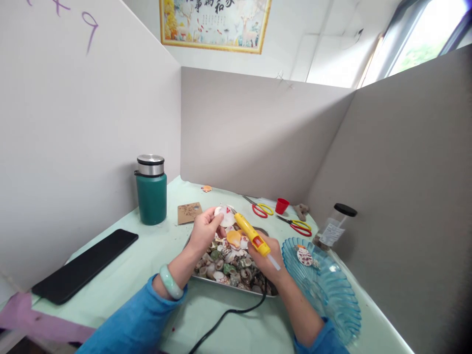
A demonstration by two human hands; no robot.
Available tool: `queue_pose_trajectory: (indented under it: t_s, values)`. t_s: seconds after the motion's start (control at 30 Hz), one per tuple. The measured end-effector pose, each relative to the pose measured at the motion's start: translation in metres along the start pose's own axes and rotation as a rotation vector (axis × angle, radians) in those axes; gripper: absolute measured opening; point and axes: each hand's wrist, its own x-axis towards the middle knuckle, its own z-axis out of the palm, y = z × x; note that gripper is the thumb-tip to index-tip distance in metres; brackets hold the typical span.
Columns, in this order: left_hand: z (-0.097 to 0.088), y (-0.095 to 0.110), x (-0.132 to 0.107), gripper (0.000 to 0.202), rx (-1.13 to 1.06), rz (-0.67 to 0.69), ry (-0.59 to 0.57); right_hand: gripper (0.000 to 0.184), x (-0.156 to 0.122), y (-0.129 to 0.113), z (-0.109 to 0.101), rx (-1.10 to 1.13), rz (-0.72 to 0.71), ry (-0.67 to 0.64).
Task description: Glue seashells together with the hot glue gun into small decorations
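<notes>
My left hand is closed on a white seashell with small red marks on its face. My right hand grips a yellow hot glue gun, its nozzle pointing up-left at the shell's right edge. Whether the tip touches the shell I cannot tell. A clear glue stick sticks out of the gun's back, and a black cord runs toward me. Beneath both hands lies a metal tray full of small shells, with an orange scallop shell near the top.
A green thermos and a black flat case stand left. Scissors, more scissors and a red cup are behind. To the right are a blue plate holding shell pieces and a tilted jar. Partitions enclose the table.
</notes>
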Motion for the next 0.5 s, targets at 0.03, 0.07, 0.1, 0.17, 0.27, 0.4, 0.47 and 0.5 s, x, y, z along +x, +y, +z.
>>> queue_pose_trajectory:
  t_s: [0.03, 0.07, 0.1, 0.17, 0.27, 0.4, 0.47, 0.5]
  values:
    - [-0.0002, -0.0003, 0.0001, 0.027, -0.009, -0.003, 0.004, 0.024, 0.0001, -0.0002, -0.0002, -0.001, 0.007, -0.010]
    - [-0.0003, -0.0005, 0.0003, 0.028, -0.018, -0.004, 0.013, 0.022, 0.0000, -0.0001, -0.0002, -0.003, 0.010, -0.020]
    - [-0.0003, -0.0005, 0.0004, 0.029, -0.027, -0.003, 0.025, 0.021, -0.0001, 0.0004, -0.0002, -0.005, 0.014, -0.030]
    - [-0.0002, -0.0002, 0.0006, 0.031, -0.034, 0.003, 0.048, 0.021, -0.0008, 0.0021, 0.0003, -0.002, 0.009, -0.051]
    - [0.0000, 0.0004, 0.0007, 0.031, -0.038, 0.003, 0.050, 0.024, -0.0018, 0.0045, 0.0009, 0.004, -0.008, -0.066]
    - [0.0008, 0.0013, 0.0000, 0.031, -0.048, -0.021, 0.062, 0.024, -0.0015, 0.0037, 0.0010, -0.011, -0.011, -0.051]
    - [0.0017, 0.0026, -0.0004, 0.031, -0.036, -0.031, 0.075, 0.024, -0.0008, 0.0024, 0.0009, -0.003, -0.012, -0.045]
    - [0.0023, 0.0036, -0.0006, 0.031, -0.027, -0.034, 0.082, 0.024, -0.0004, 0.0019, 0.0009, 0.001, -0.012, -0.046]
